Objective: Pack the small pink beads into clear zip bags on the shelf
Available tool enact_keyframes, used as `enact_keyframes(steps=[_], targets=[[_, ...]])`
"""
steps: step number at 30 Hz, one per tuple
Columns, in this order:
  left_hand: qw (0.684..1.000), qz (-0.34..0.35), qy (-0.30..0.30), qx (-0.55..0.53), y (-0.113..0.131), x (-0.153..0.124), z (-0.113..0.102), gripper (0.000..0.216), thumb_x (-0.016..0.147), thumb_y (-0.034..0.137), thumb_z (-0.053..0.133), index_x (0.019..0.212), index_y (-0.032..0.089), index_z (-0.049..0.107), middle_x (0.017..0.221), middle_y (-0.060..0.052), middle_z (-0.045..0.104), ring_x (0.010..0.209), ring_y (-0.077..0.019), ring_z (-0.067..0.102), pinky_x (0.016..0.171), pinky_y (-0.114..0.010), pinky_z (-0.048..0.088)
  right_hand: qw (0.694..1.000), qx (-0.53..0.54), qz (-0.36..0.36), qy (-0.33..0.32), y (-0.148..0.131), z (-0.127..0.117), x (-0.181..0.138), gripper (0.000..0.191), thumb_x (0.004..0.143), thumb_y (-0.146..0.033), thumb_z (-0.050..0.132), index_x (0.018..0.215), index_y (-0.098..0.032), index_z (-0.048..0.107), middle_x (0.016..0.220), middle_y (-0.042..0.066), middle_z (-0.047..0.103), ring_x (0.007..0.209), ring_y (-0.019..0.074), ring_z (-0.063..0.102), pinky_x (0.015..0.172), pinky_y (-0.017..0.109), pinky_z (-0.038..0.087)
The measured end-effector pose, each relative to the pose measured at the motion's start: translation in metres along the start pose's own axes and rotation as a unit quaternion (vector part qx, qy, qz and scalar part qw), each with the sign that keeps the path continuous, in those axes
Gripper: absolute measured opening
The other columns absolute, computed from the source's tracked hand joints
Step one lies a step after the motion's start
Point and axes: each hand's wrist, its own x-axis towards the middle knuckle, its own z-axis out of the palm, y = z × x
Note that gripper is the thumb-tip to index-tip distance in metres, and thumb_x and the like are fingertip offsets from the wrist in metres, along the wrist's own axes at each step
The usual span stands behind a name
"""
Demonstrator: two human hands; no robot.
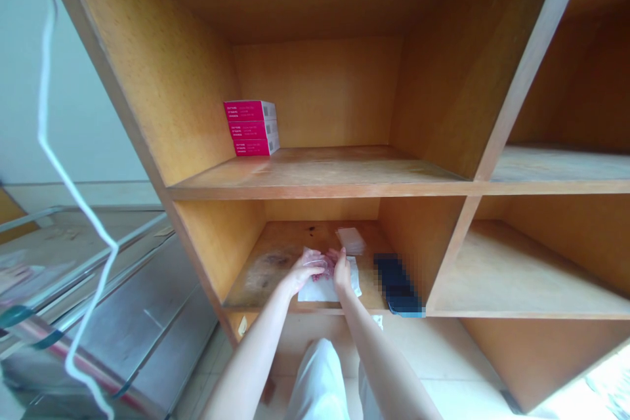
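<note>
1. Pinching a pink plastic packet (331,266) between the left hand (305,272) and right hand (343,273), fingers pressed together.
2. Under the grip: white paper (322,293) on a wooden shelf (275,243).
3. Just past the grip: a clear sleeve (350,241).
4. Right of the grip: a blurred dark object (396,282).
5. Above the grip, one shelf up: stacked pink boxes (251,128).

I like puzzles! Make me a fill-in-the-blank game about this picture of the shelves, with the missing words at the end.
The stack of boxes on the upper wooden shelf is bright ____.
That stack has ____ boxes.
The left hand and right hand reach into the compartment ____ that shelf.
The white sheet lies ____ the hands.

pink; three; below; under
</note>
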Motion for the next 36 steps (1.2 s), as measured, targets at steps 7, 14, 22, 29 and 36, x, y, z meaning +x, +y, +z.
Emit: enact_keyframes(steps=[7,14,22,29,36], targets=[[1.000,0.011,-0.009,-0.008,0.004,0.001,-0.005,0.048,0.051,0.010,0.075,0.093,0.015,0.053,0.098,-0.009,0.063,0.092,-0.0193,0.059,0.079,-0.033,0.045,0.999,0.039,-0.016,0.015,0.002,-0.004,0.000,0.061,0.081,-0.060,0.023,0.090,-0.017,0.065,0.093,0.011,0.068,0.088,0.0224,0.063,0.075,0.031,0.047],[0.997,0.012,-0.007,0.079,0.014,-0.004,0.010,0.043,0.052,0.015,0.073,0.091,0.016,0.054,0.090,-0.005,0.062,0.073,-0.0144,0.059,0.061,-0.025,0.045,1.000,0.011,-0.012,0.003,-0.001,-0.004,-0.001,0.058,0.083,-0.055,0.021,0.090,-0.017,0.064,0.094,0.010,0.067,0.090,0.0213,0.062,0.080,0.032,0.046],[0.982,0.027,-0.052,0.181,0.026,-0.007,0.030,0.026,0.058,0.011,0.062,0.082,0.015,0.054,0.068,0.002,0.055,0.051,-0.0068,0.046,0.042,-0.019,0.030,1.000,-0.004,0.002,0.007,0.003,-0.002,0.001,0.058,0.083,-0.055,0.022,0.094,-0.016,0.063,0.099,0.011,0.066,0.094,0.0204,0.061,0.083,0.032,0.045],[0.991,0.036,-0.019,0.130,0.022,-0.007,0.019,0.033,0.056,0.012,0.068,0.086,0.017,0.056,0.079,-0.002,0.063,0.069,-0.0146,0.058,0.063,-0.026,0.044,1.000,-0.010,-0.005,0.021,0.001,-0.001,0.000,0.057,0.082,-0.057,0.024,0.087,-0.018,0.065,0.092,0.011,0.067,0.087,0.0210,0.063,0.080,0.033,0.046],[0.996,0.050,0.045,0.053,0.022,-0.008,0.004,0.044,0.050,0.010,0.075,0.089,0.015,0.056,0.101,-0.010,0.063,0.099,-0.0216,0.057,0.093,-0.039,0.036,0.999,-0.003,-0.038,0.028,-0.004,-0.004,-0.003,0.058,0.082,-0.058,0.022,0.088,-0.019,0.065,0.099,0.009,0.066,0.094,0.0212,0.060,0.080,0.030,0.045]])
